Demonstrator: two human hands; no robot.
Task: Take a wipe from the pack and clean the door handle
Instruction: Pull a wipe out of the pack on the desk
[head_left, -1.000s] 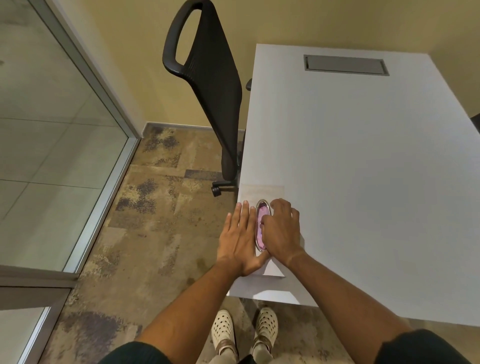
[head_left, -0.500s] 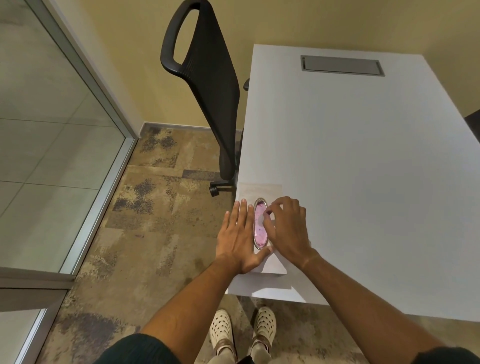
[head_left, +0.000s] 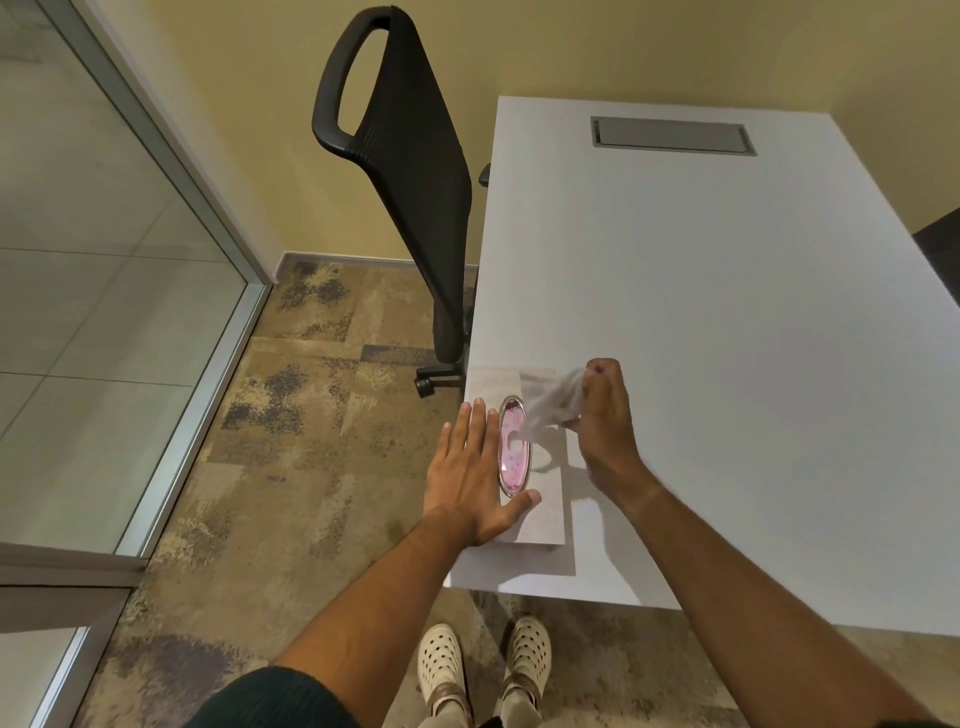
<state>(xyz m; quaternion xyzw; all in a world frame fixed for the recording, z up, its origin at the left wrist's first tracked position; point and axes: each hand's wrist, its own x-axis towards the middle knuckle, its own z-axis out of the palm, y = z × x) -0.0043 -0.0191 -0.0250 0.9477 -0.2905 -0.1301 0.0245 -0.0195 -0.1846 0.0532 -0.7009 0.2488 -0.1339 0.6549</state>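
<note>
A flat pale wipe pack (head_left: 543, 514) with a pink oval opening (head_left: 513, 451) lies near the front left corner of the white table (head_left: 727, 338). My left hand (head_left: 475, 467) rests flat, fingers spread, on the pack's left side. My right hand (head_left: 605, 415) is lifted just right of the opening and pinches a thin white wipe (head_left: 553, 402), which stretches from my fingers down into the opening. No door handle is in view.
A black mesh office chair (head_left: 415, 166) stands against the table's left edge. A glass partition with a metal frame (head_left: 208, 218) runs along the left over patterned carpet. A grey cable hatch (head_left: 672, 136) sits in the table's far end.
My right hand has lifted up and to the right from the opening, drawing a white wipe partway out of the pack. My left hand stays flat on the pack.
</note>
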